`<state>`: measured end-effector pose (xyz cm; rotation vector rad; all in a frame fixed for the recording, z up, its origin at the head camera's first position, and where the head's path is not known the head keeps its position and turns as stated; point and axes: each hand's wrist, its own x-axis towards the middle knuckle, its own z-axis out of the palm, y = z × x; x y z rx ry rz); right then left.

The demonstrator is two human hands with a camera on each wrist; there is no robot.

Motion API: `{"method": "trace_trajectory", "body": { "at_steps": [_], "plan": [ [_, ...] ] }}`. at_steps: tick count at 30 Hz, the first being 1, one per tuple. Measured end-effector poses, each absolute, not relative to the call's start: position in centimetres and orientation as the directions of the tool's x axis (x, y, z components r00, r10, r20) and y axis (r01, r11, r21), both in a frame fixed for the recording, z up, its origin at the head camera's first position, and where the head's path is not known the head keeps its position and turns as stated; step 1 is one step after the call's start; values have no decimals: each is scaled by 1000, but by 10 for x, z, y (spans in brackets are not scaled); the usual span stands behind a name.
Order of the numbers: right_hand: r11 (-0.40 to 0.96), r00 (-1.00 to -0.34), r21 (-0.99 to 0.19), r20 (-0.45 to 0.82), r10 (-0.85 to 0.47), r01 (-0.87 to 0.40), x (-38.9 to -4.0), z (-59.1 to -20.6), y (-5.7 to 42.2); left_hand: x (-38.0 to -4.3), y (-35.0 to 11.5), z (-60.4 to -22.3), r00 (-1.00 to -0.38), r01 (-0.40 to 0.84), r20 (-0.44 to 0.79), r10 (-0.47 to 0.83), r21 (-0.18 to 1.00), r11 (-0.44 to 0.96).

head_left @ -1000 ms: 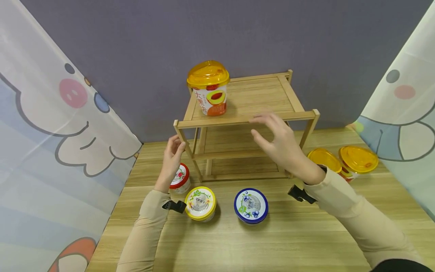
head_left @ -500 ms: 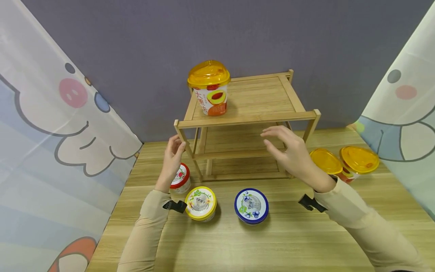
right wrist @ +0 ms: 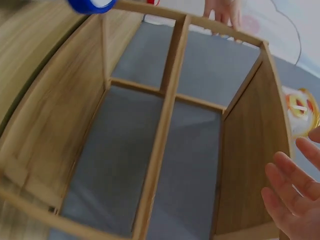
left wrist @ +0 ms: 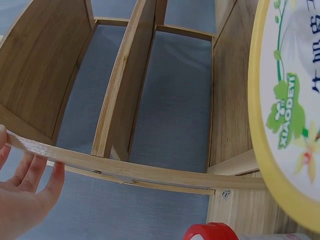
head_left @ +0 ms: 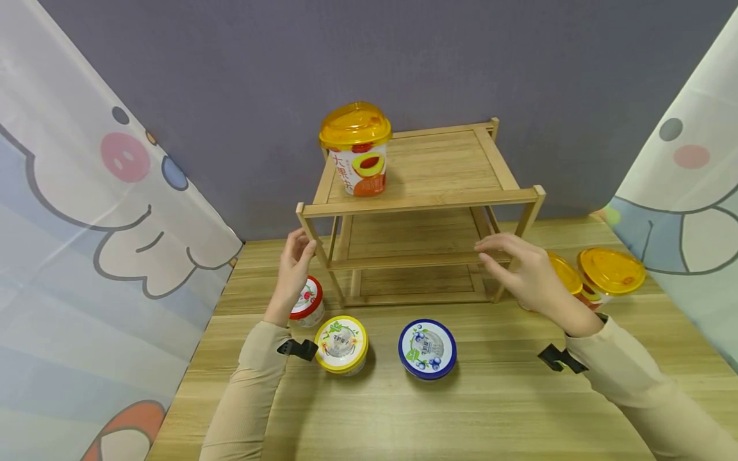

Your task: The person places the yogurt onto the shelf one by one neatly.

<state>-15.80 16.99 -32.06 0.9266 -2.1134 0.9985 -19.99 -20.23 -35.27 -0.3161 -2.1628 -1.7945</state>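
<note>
Left grip (head_left: 295,272) pinches the front left post (head_left: 323,259) of the wooden rack (head_left: 421,202), presumably steadying it on the counter (head_left: 380,416); right grip (head_left: 527,278), relaxed and empty, hangs nearby. One orange-lidded cup (head_left: 357,150) stands upright on the top tier (head_left: 444,160).

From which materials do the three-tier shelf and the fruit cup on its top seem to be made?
Three-tier shelf: wood, perhaps bamboo, with a smooth finish; grain shows along its boards.
Fruit cup: its orange lid looks like glossy plastic, being translucent with bright highlights; the printed wall could be plastic or coated paper.
</note>
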Motion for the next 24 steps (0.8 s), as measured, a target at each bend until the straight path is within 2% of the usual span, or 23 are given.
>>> {"method": "trace_trajectory", "body": {
  "at_steps": [13,18,24],
  "plan": [
    [649,-664,-373,694,-279,-663,-153,-337,207,-201,-203,-353,-928,359,371,-29,913,194],
    [675,-673,-369,692,-259,-639,-153,-343,221,-200,-203,-353,-934,344,357,-30,918,198],
    [707,-729,-400,642,-238,-583,-151,-348,236,-200,-202,-351,-928,361,372,-30,915,181]
  ]
}}
